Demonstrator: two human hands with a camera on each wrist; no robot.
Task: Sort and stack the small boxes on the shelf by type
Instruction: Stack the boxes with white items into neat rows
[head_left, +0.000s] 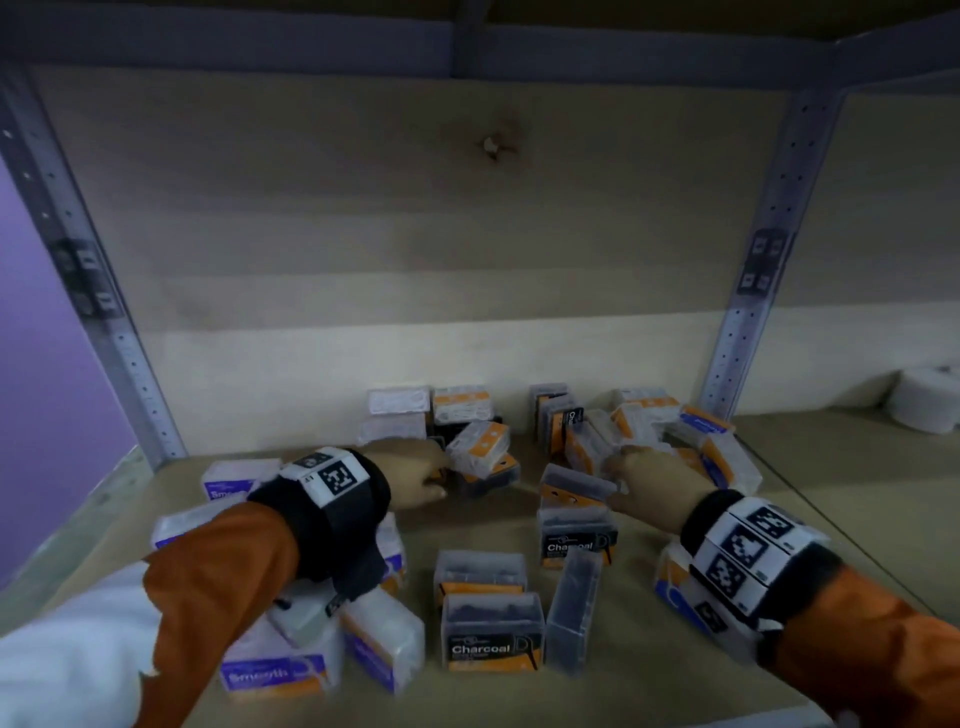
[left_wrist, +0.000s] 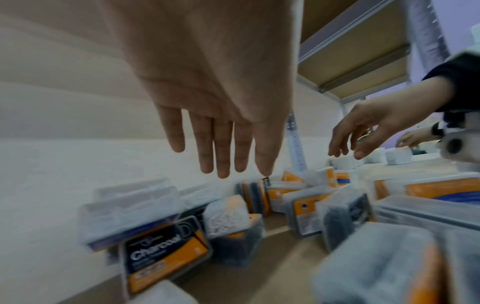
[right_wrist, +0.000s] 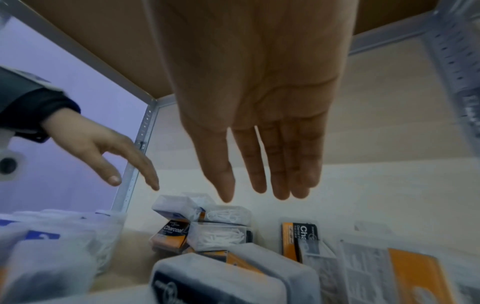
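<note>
Several small clear boxes lie scattered on the wooden shelf (head_left: 467, 691): dark "Charcoal" boxes (head_left: 492, 631) with orange labels, white "Smooth" boxes (head_left: 278, 670) with blue labels, and white-filled boxes with orange labels (head_left: 479, 440). My left hand (head_left: 415, 470) reaches over the middle of the pile with straight fingers (left_wrist: 221, 148), holding nothing, above a Charcoal box (left_wrist: 166, 255). My right hand (head_left: 649, 480) hovers flat over the right cluster, fingers (right_wrist: 275, 170) straight and empty. A small stack (head_left: 400, 410) stands at the back wall.
Grey metal uprights (head_left: 748, 291) frame the shelf bay left and right, and a shelf board sits overhead. White round containers (head_left: 930, 405) stand in the neighbouring bay at the right. Another person's hand (left_wrist: 410, 137) shows far right in the left wrist view.
</note>
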